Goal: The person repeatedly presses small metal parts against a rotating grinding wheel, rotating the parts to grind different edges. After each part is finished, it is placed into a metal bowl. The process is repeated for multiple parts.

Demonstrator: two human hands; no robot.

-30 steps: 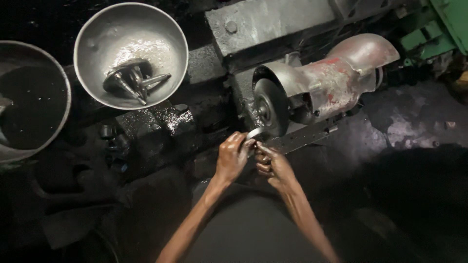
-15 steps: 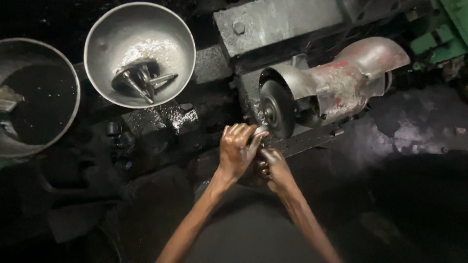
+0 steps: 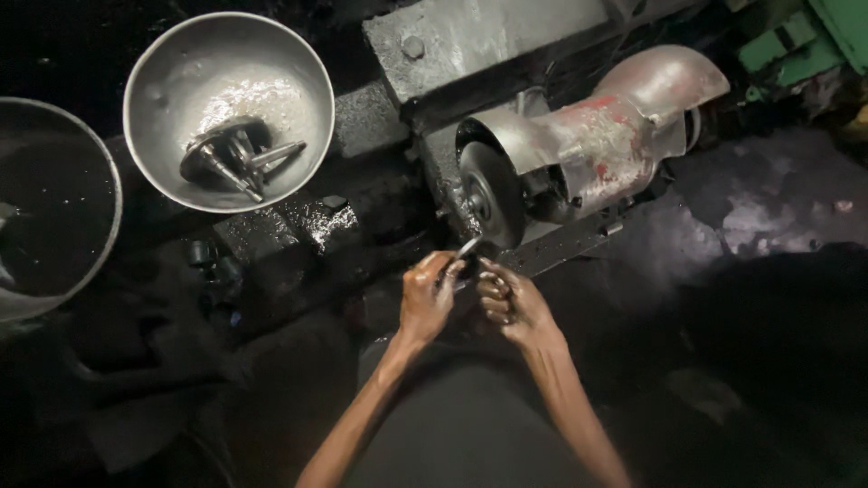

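Head view, left to right: a dented round steel bowl [image 3: 163, 99] holds greasy metal parts [image 3: 237, 157]; left hand [image 3: 425, 303] and right hand [image 3: 508, 303], fingers pinching a small shiny metal ring [image 3: 467, 249] against the dark grinding wheel [image 3: 491, 194] of a worn, red-stained grinder [image 3: 615, 145].

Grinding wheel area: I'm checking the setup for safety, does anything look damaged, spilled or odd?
Both bare hands, left hand and right hand, hold a small metal piece at the grinding wheel. Nothing looks broken or spilled.

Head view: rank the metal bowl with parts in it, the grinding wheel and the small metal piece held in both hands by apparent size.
1. Metal bowl, clearly largest.
2. Grinding wheel, seen at an angle.
3. Small metal piece, pinched between left hand and right hand below the wheel.
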